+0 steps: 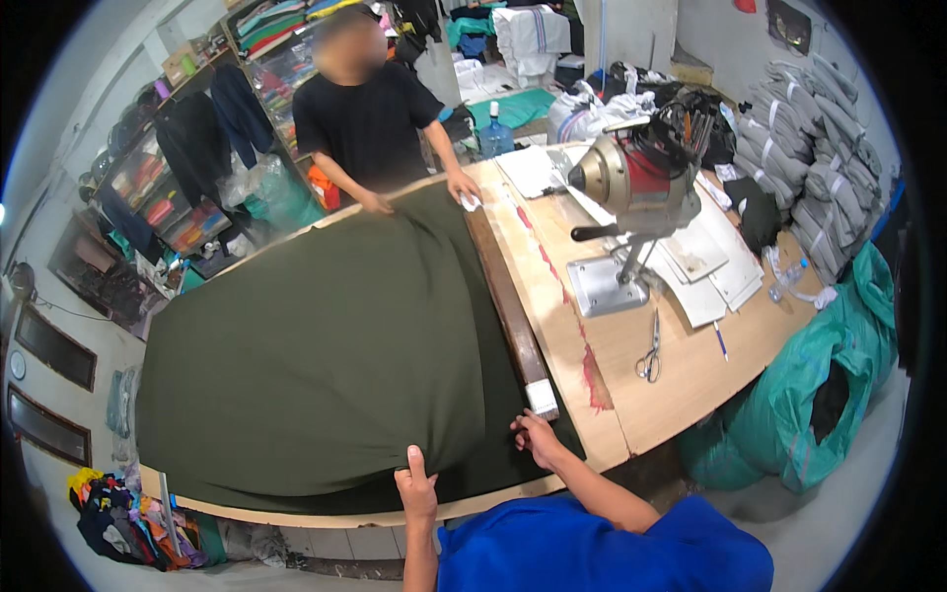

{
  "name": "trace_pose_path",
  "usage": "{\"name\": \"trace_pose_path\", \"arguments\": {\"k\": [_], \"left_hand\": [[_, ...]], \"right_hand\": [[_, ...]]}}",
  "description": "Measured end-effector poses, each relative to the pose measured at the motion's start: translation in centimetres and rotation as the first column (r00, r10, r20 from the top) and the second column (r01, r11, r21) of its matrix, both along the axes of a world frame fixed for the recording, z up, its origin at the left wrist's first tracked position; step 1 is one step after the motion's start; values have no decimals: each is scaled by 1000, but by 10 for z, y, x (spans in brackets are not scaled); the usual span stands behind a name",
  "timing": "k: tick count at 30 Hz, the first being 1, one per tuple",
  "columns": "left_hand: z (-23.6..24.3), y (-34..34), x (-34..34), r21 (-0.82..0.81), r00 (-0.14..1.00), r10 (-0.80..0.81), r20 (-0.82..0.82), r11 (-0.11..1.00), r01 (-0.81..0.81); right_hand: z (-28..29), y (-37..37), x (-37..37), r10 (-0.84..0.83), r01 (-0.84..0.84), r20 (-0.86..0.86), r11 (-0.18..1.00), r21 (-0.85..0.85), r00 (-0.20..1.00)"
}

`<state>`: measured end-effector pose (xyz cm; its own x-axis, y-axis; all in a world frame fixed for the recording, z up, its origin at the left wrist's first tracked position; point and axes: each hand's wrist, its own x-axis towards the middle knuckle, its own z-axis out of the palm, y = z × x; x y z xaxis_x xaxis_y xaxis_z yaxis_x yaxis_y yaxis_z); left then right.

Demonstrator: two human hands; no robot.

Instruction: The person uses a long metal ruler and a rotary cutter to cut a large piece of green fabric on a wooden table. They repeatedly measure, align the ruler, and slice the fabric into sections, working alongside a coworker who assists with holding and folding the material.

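Note:
Olive-green fabric [306, 345] covers much of the left tabletop, its upper layer creased toward the near edge. My left hand [416, 488] grips that fabric near the front edge, thumb up and fingers curled under. My right hand [536, 439] is raised with fingers apart, just below and left of the white-wrapped end [542, 398] of a long brown bar [503, 306] lying along the fabric's right side. Across the table, a co-worker [360, 123] in a dark shirt has one hand [377, 202] at the fabric and the other [464, 187] near the bar's far end.
The wooden table [621, 405] holds a motorised cutting machine [641, 178], scissors [651, 350], white sheets [691, 306], a pen [721, 340] and a bottle [789, 276]. Green sacks [760, 434] stand at right, bundled grey cloth [809, 178] behind; shelves [187, 187] and scrap piles [113, 513] are at left.

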<state>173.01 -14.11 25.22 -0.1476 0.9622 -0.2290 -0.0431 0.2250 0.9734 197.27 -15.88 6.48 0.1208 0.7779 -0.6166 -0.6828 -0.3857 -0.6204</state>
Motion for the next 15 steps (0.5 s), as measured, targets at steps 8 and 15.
{"name": "trace_pose_path", "arguments": {"k": [8, 15], "left_hand": [[-55, 37, 34, -127, 915, 137, 379, 987, -96], [-83, 24, 37, -219, 873, 45, 486, 973, 72]], "right_hand": [[-3, 3, 105, -36, 38, 50, 999, -24, 998], [88, 28, 4, 594, -573, -336, 802, 170, 731]]}}
